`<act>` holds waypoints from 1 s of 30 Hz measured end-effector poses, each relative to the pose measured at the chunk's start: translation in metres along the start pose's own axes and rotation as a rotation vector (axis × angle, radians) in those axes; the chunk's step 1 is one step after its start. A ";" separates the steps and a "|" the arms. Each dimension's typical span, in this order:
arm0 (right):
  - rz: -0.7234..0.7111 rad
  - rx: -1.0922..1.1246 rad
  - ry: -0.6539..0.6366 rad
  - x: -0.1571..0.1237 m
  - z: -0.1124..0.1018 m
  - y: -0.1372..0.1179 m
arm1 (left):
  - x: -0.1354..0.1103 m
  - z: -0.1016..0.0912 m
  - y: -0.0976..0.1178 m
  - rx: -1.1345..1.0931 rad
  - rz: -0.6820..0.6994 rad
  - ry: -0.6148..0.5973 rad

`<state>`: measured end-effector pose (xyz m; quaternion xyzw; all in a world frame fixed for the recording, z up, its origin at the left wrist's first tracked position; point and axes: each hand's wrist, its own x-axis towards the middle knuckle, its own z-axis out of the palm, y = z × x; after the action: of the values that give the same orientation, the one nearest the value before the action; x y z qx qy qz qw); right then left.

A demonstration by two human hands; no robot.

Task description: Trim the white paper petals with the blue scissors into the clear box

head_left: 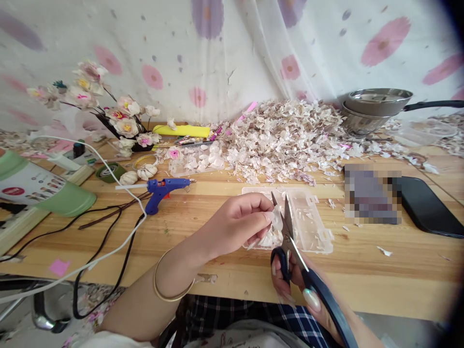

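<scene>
My left hand pinches a small whitish petal-like piece between thumb and fingertips. Dark-handled scissors are in my right hand, their blades parted and pointing away from me, close beside the pale piece. I cannot tell whether a blade touches it. Beneath both hands lies a clear plastic case with thin white scraps inside, partly covered by the left hand and the scissors.
Behind the case rises a big heap of pale scraps. A blue glue gun with cables lies left, near handmade flowers and a green tub. At right are a black phone and metal pans.
</scene>
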<state>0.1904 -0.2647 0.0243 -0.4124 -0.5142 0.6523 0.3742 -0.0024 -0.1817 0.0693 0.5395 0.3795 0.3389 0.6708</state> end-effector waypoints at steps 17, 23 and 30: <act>0.038 0.119 -0.218 0.015 -0.013 0.021 | 0.003 0.002 0.000 0.043 -0.037 0.012; 0.062 0.139 -0.235 0.017 -0.013 0.025 | 0.004 0.001 0.000 0.052 -0.040 0.022; 0.115 0.163 -0.230 0.020 -0.013 0.024 | 0.004 0.001 0.000 0.054 -0.056 0.039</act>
<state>0.1934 -0.2464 -0.0041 -0.3319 -0.4745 0.7552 0.3073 0.0002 -0.1787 0.0693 0.5400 0.4164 0.3202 0.6577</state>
